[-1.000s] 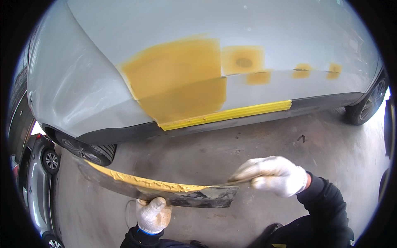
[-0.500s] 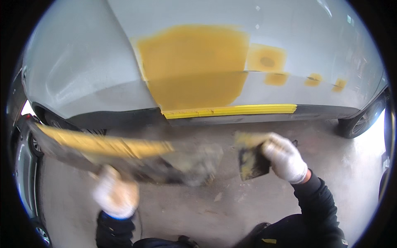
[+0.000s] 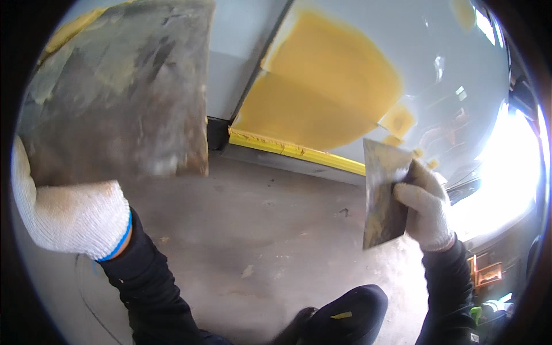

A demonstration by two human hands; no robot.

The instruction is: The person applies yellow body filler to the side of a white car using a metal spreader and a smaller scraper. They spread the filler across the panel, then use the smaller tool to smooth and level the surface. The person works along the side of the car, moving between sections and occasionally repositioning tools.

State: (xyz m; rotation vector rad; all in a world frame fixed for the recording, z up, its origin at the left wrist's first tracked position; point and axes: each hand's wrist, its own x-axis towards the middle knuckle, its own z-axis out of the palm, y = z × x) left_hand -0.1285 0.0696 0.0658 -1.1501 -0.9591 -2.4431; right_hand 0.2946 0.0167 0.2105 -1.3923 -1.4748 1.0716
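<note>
My left hand (image 3: 75, 221), in a white knit glove with a blue cuff, grips the near edge of a large, smeared mixing board (image 3: 132, 98). Yellow putty (image 3: 75, 27) lies along the board's far left edge. In my gloved right hand (image 3: 426, 207) is a flat putty spreader (image 3: 380, 192), dark and stained, held upright with its blade toward the left. Beyond both hands, a wide yellow-tan filler patch (image 3: 322, 86) covers part of a light-grey car panel (image 3: 448, 75). Yellow tape (image 3: 299, 153) runs along the patch's lower edge. The spreader appears apart from the panel.
Smaller filler spots (image 3: 398, 121) lie right of the large patch. A dark panel gap borders it on the left. Concrete floor (image 3: 247, 230) spreads below the car. At the lower right stand an orange-brown frame (image 3: 487, 275) and some green items (image 3: 489, 310). My knee (image 3: 362, 310) shows below.
My view has turned and the car panel appears tilted. The board has risen at the left and shows its broad smeared face. The spreader has shifted right and stands more upright.
</note>
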